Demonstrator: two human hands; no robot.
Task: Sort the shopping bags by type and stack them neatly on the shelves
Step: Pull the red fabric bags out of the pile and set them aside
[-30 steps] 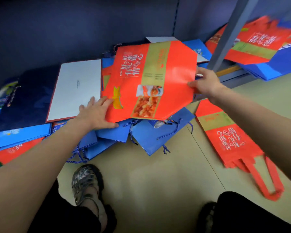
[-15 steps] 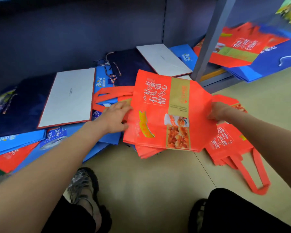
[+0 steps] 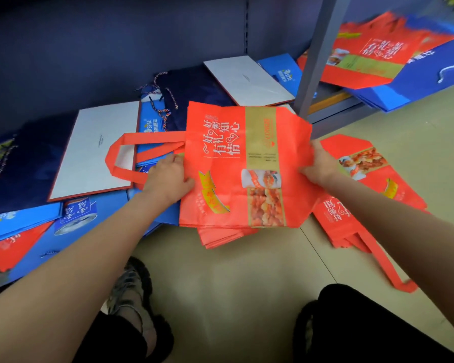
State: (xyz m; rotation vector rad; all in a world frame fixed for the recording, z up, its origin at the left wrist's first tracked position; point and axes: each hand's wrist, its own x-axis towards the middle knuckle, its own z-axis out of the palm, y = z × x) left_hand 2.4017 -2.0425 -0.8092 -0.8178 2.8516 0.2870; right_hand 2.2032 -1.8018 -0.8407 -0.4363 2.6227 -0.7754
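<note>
A flat red fabric shopping bag (image 3: pixel 247 163) with a gold stripe and food picture is held between both hands, over a small stack of the same red bags (image 3: pixel 220 235). My left hand (image 3: pixel 168 176) grips its left edge near the red handles (image 3: pixel 121 153). My right hand (image 3: pixel 317 166) grips its right edge. More red bags (image 3: pixel 372 195) lie on the floor to the right. Blue paper bags (image 3: pixel 76 221), white-faced bags (image 3: pixel 100 148) and dark navy bags (image 3: pixel 21 163) are spread over the low shelf on the left.
A grey shelf post (image 3: pixel 317 56) stands at the upper right, with red and blue bags (image 3: pixel 378 58) heaped behind it. The beige floor (image 3: pixel 233 279) lies in front. My sandalled foot (image 3: pixel 131 289) and dark trouser leg (image 3: pixel 351 323) are at the bottom.
Both hands have pulled the red bag off the shelf pile, down and to the right, onto the red stack at the floor edge. Its handles now trail out to the left.
</note>
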